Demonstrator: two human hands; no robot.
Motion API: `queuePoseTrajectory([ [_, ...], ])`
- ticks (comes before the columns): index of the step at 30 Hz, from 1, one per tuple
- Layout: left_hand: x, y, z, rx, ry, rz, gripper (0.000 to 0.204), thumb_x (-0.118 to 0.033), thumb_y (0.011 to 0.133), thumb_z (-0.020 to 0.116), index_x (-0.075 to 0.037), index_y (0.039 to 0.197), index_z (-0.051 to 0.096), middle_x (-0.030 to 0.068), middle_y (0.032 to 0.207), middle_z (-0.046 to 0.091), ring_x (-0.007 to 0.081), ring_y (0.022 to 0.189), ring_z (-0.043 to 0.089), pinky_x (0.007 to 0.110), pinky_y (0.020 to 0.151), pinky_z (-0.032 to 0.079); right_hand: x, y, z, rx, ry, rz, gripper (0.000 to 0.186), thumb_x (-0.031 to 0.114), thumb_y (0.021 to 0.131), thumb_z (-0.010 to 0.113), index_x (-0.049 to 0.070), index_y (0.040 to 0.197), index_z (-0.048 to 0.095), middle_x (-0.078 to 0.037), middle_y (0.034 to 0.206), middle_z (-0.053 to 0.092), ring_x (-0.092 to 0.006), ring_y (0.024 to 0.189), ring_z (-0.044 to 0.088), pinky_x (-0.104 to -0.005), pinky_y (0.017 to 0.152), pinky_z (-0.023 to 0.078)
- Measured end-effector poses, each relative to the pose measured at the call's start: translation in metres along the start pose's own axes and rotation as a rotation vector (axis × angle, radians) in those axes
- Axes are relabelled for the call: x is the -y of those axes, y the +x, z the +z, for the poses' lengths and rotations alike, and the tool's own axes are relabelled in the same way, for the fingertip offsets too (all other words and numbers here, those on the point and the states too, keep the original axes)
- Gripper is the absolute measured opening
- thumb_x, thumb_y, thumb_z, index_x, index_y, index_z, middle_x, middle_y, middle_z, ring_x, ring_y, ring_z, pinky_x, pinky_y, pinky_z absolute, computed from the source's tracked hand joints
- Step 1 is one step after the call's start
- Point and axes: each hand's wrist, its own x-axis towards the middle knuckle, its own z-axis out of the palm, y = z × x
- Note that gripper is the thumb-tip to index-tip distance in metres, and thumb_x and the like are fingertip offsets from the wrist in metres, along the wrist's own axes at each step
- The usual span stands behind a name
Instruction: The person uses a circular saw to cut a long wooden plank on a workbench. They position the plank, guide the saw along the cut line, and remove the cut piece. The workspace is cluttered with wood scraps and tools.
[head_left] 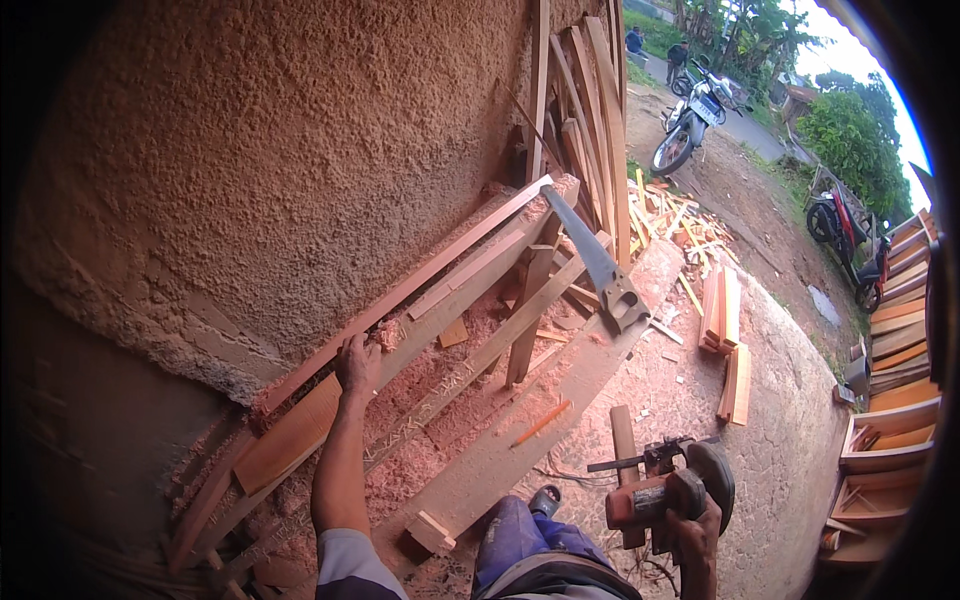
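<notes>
My left hand (356, 360) has its fingers curled on a long wooden plank (295, 425) on the bench along the rough wall. My right hand (693, 530) grips a portable power saw (645, 500) at the lower right. A thin pink strip (465, 230) runs along the back of the bench. A handsaw (585, 240) lies across the bench's far end, handle toward me. A short orange stick (540, 423) lies on the wide front board (480, 460), amid pink shavings.
Planks (590, 110) lean upright at the far corner above scattered offcuts (675, 215). Stacked wood pieces (718, 310) sit on the concrete. Two motorbikes (680, 135) stand outside, with people (676, 58) beyond. Wooden frames (890, 440) line the right side. My legs and a cord (575, 477) are below.
</notes>
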Motion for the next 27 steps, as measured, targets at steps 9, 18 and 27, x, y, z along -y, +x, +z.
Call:
queuePoseTrajectory([
  [9,-0.053,0.116,0.063,0.177,0.211,0.033,0.061,-0.036,0.086,0.075,-0.006,0.137,0.057,0.0171,0.133,0.059,0.0357,0.128,0.053,0.048,0.111,0.041,-0.009,0.036,-0.008,-0.085,0.072,0.099,0.059,-0.003,0.071,0.073,0.001,0.129,0.063,-0.009,0.118,0.069,-0.0203,0.107,0.065,-0.0335,0.096,0.051],
  [18,-0.055,0.188,0.139,0.297,0.298,0.174,0.07,-0.031,0.083,0.077,-0.011,0.144,0.048,0.0152,0.137,0.058,0.0357,0.13,0.053,0.053,0.113,0.038,-0.019,0.082,0.001,-0.079,0.029,0.197,0.069,-0.002,0.074,0.079,0.001,0.139,0.055,-0.008,0.126,0.066,-0.0198,0.116,0.061,-0.0319,0.1,0.05],
  [27,-0.04,0.206,0.156,0.208,0.262,0.168,0.054,-0.028,0.081,0.082,-0.011,0.124,0.055,0.0195,0.108,0.069,0.0425,0.099,0.069,0.054,0.084,0.054,-0.029,0.106,0.017,-0.158,0.047,0.29,0.06,-0.002,0.072,0.075,0.0,0.13,0.062,-0.009,0.118,0.069,-0.0213,0.107,0.065,-0.0345,0.093,0.054],
])
